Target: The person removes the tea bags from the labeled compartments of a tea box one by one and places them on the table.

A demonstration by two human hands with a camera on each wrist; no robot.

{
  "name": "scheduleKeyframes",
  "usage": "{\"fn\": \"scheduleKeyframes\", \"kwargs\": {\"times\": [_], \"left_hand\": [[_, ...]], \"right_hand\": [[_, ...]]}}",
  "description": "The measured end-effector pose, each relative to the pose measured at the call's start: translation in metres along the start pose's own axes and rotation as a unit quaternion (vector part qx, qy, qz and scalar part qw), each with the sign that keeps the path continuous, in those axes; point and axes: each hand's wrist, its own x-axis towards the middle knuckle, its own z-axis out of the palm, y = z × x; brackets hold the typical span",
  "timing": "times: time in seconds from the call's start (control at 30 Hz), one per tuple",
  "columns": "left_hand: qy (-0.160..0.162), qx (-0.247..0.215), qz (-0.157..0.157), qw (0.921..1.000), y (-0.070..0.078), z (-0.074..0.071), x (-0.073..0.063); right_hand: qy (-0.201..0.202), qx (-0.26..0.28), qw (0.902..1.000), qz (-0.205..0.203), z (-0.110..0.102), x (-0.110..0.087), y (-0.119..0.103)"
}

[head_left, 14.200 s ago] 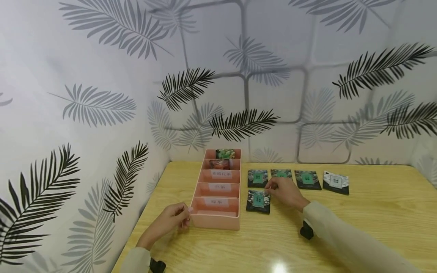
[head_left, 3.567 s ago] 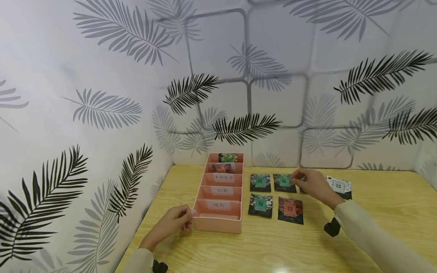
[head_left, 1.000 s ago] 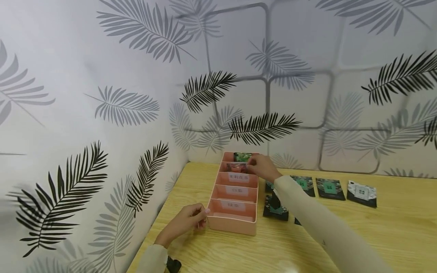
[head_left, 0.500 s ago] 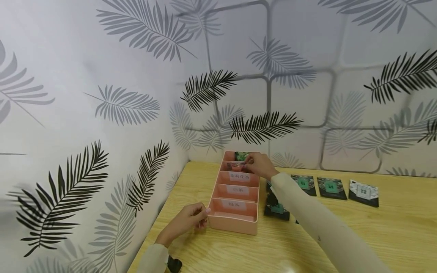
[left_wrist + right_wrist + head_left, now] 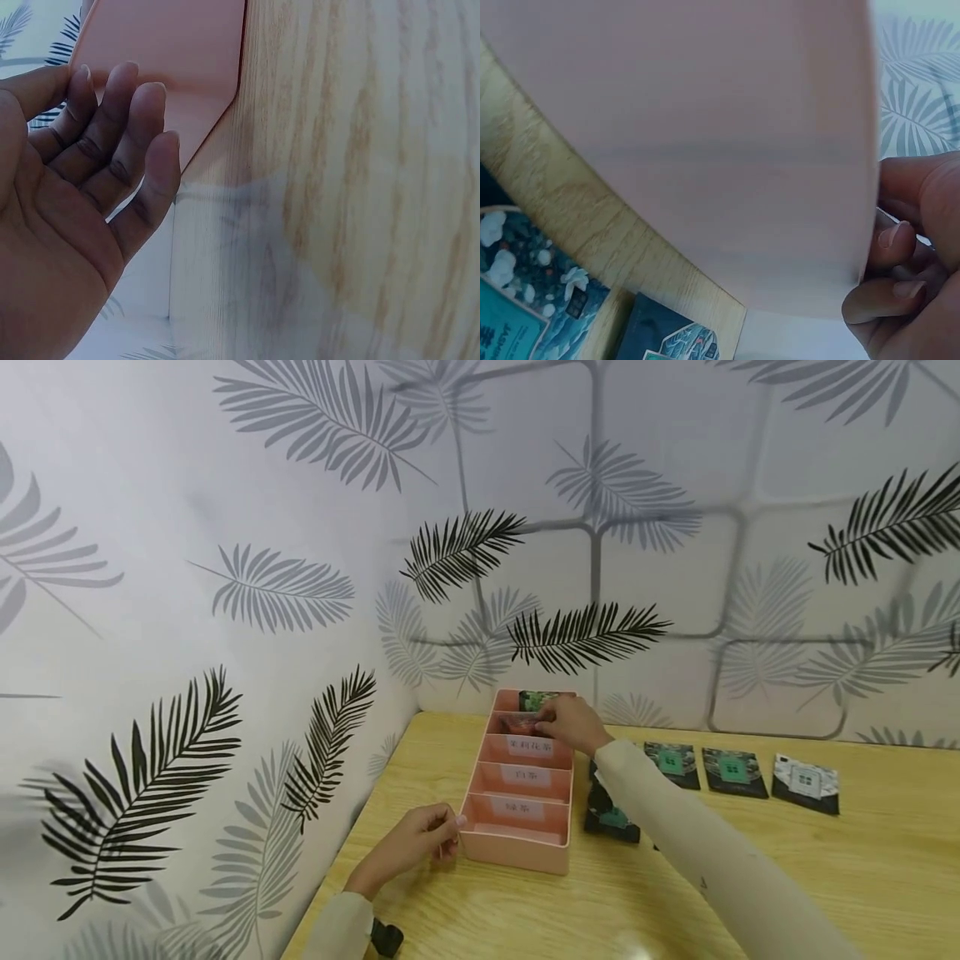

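Observation:
A pink divided box (image 5: 517, 853) with labelled compartments stands on the table. My left hand (image 5: 420, 843) pinches its near left corner between thumb and index finger; in the left wrist view the other fingers (image 5: 112, 135) curl loosely beside the wall. My right hand (image 5: 573, 724) reaches over the far right side and pinches a red tea sachet (image 5: 517, 723) in the second compartment from the back. In the right wrist view, its curled fingers (image 5: 889, 292) lie at the box rim. A green-patterned tea sachet (image 5: 536, 701) sits in the rearmost compartment.
Right of the box, dark tea sachets with green labels (image 5: 671, 763) (image 5: 733, 772) and a white-and-black sachet (image 5: 805, 783) lie in a row. Another green-labelled sachet (image 5: 611, 825) lies nearer, partly under my right sleeve. A patterned wall (image 5: 637, 685) backs the table.
My right hand has gone from the sachets on the table to the box's second compartment, where the red sachet has shifted and tilted at its fingers. The left hand stays at the corner.

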Motion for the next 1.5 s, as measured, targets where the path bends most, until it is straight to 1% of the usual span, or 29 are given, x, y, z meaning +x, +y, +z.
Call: {"fn": "scheduleKeyframes", "kwargs": {"times": [0.13,0.43,0.6,0.83,0.97,1.07,1.23,1.5], "left_hand": [[-0.001,-0.002,-0.006,1.0000,0.001,0.001,0.000],[0.004,-0.002,-0.007,1.0000,0.004,0.001,0.000],[0.003,-0.004,-0.008,1.0000,0.004,0.002,0.000],[0.000,0.005,0.000,1.0000,0.005,0.003,-0.001],[0.001,0.009,-0.004,0.9999,0.005,0.002,0.000],[0.003,0.013,-0.002,0.9999,0.005,0.001,0.001],[0.001,0.012,-0.003,0.9999,0.006,0.000,0.001],[0.001,0.008,-0.003,1.0000,0.007,0.004,0.001]], "right_hand": [[0.005,-0.010,0.9998,-0.015,0.001,-0.002,0.002],[0.066,-0.010,0.9969,-0.042,-0.005,-0.009,-0.001],[0.091,0.009,0.9947,-0.047,-0.014,-0.016,0.001],[0.133,0.048,0.9892,-0.039,-0.032,-0.029,0.005],[0.145,0.050,0.9871,-0.044,-0.043,-0.036,0.007],[0.154,0.048,0.9857,-0.048,-0.050,-0.041,0.009],[0.164,0.042,0.9844,-0.046,-0.056,-0.053,0.014],[0.171,0.032,0.9831,-0.056,-0.066,-0.071,0.024]]}}
